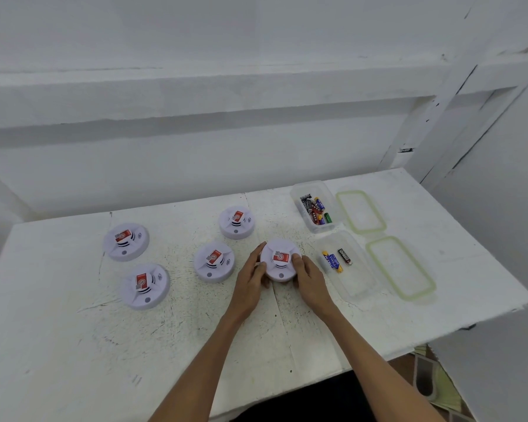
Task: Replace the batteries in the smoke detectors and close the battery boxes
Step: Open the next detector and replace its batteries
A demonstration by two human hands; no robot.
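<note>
Hands meeting on one white smoke detector (279, 258), which sits right of centre on the white tabletop (73, 345). Your left grip (252, 280) curls round its left edge. Your right grip (310, 281) holds its right side, thumb laid on top beside the red label.

Four more lie to your left, each with a red label: the back-left detector (126, 241), the front-left detector (144, 286), the middle detector (214, 261) just beside your left grip, and the rear detector (237, 222) farther back.

To your right are two clear plastic boxes, both uncovered. The far box (314, 187) holds a heap of mixed batteries (315, 208). The near box (354, 284) holds a blue-and-yellow battery (333, 261) and a black-and-red battery (345, 256). The far lid (361, 211) and near lid (400, 267), both green-rimmed, lie flat beside the boxes.
</note>
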